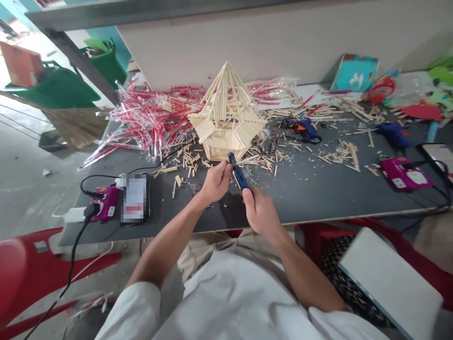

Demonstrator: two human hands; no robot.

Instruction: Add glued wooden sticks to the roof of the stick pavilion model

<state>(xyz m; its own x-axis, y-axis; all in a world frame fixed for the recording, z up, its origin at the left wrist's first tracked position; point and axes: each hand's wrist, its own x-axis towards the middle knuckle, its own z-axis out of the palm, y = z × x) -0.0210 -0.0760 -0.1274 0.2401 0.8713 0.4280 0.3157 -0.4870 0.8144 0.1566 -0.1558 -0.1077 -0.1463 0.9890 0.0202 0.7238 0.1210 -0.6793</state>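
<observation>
My right hand [262, 210] is wrapped round a slim dark blue tool [239, 174], which has a slot along its body like a utility knife. Its far end reaches up to the fingertips of my left hand [215, 182]. Those fingers are pinched closed, with a thin wooden stick [236, 180] showing as a pale sliver beside the tool; most of it is hidden. Just beyond both hands stands a model built of wooden sticks [226, 113], with a pointed open-frame top and a flared, bowl-like lower part. Short cut stick pieces [191, 163] lie scattered around its base.
Red-and-clear plastic wrappers [152, 115] heap at the back left. Blue glue guns [307, 128] [394, 134] lie to the right among loose sticks. Purple power strips [106, 203] [406, 174] with cords sit at both sides, a phone [135, 198] by the left one. The table edge [311, 220] runs before me.
</observation>
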